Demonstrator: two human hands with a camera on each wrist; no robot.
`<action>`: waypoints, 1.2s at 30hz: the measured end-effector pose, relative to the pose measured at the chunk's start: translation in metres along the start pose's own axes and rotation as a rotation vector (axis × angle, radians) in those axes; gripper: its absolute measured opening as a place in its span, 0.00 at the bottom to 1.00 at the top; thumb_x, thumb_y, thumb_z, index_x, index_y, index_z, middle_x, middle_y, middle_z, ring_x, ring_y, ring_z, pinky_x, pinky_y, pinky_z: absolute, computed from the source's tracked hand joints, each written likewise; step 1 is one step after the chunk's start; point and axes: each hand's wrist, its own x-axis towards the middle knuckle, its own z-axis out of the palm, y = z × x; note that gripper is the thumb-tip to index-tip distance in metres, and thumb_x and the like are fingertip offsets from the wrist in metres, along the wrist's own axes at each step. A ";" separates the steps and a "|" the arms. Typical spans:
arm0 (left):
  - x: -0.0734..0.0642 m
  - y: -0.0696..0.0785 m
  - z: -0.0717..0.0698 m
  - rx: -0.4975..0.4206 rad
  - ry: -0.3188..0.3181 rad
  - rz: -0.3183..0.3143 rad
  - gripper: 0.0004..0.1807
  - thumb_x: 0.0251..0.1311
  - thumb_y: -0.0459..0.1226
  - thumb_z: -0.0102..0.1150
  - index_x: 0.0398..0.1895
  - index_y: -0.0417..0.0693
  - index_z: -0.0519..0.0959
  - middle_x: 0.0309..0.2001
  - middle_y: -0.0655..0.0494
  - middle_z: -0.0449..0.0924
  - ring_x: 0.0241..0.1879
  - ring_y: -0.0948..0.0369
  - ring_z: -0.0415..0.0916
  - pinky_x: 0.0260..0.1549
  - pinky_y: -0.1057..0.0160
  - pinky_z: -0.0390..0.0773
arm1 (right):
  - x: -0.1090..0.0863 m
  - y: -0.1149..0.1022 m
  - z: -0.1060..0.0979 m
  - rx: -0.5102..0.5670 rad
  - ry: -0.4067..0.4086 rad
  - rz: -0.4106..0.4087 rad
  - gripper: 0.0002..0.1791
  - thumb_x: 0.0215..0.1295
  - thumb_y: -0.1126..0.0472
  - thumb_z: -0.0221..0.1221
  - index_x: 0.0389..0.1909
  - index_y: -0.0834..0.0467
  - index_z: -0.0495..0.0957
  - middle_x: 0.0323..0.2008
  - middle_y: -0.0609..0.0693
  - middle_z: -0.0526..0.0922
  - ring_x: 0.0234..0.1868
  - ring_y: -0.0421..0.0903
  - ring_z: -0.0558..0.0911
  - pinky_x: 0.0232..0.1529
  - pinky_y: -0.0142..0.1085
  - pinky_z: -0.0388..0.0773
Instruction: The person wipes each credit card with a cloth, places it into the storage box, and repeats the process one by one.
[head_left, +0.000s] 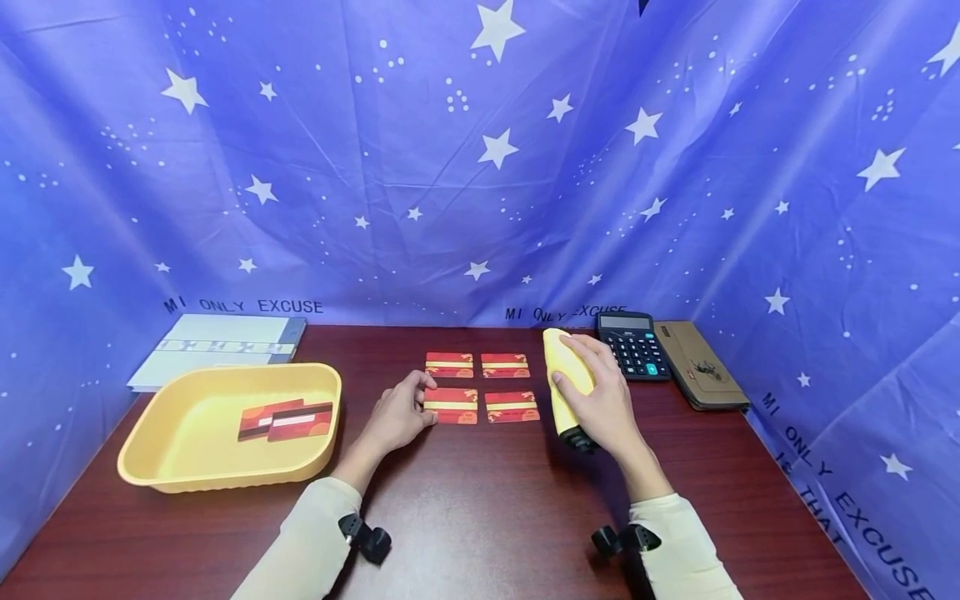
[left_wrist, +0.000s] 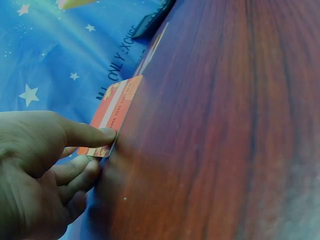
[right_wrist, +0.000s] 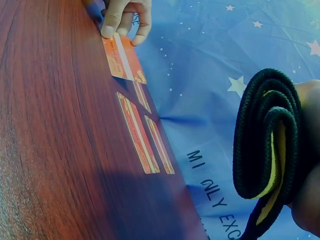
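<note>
My left hand [head_left: 399,410] pinches the near-left red bank card [head_left: 453,407] at its left edge, between thumb and fingers. In the right wrist view this card [right_wrist: 125,60] looks tilted, with its near edge off the table. Beside and behind it lie other red cards with a gold band: one at near right [head_left: 513,407], one at far left [head_left: 448,365] and one at far right [head_left: 505,365]. My right hand [head_left: 603,396] grips a folded yellow cloth [head_left: 562,371] with a black edge, held above the table right of the cards. In the right wrist view its black folded end [right_wrist: 267,135] shows.
A yellow plastic basin [head_left: 150,450] on the left holds two red cards [head_left: 300,422], stripe side up. Behind it lies a white-and-grey flat box or book [head_left: 225,337]. At the back right are a black calculator [head_left: 633,346] and a brown wallet [head_left: 701,367]. Blue star-patterned curtains surround the table.
</note>
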 end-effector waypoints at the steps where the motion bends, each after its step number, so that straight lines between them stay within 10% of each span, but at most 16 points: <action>1: 0.000 0.001 -0.001 -0.030 -0.004 0.002 0.24 0.48 0.30 0.76 0.49 0.53 0.78 0.32 0.57 0.79 0.30 0.63 0.75 0.38 0.60 0.74 | 0.000 0.000 0.000 0.001 -0.002 0.001 0.31 0.61 0.64 0.71 0.67 0.51 0.78 0.67 0.54 0.75 0.63 0.53 0.75 0.55 0.42 0.71; 24: -0.013 0.045 -0.049 -0.393 0.145 0.113 0.25 0.56 0.23 0.69 0.57 0.46 0.79 0.38 0.46 0.90 0.34 0.58 0.89 0.35 0.70 0.88 | 0.003 -0.019 0.007 0.030 -0.007 -0.036 0.32 0.61 0.63 0.71 0.67 0.49 0.78 0.67 0.52 0.75 0.63 0.49 0.75 0.54 0.32 0.71; 36: -0.011 0.044 -0.056 -0.523 0.136 0.095 0.25 0.60 0.22 0.64 0.60 0.45 0.80 0.44 0.39 0.89 0.40 0.51 0.90 0.41 0.65 0.91 | 0.002 -0.039 0.022 0.103 -0.013 -0.066 0.32 0.61 0.65 0.71 0.67 0.49 0.79 0.68 0.51 0.75 0.63 0.47 0.75 0.51 0.24 0.72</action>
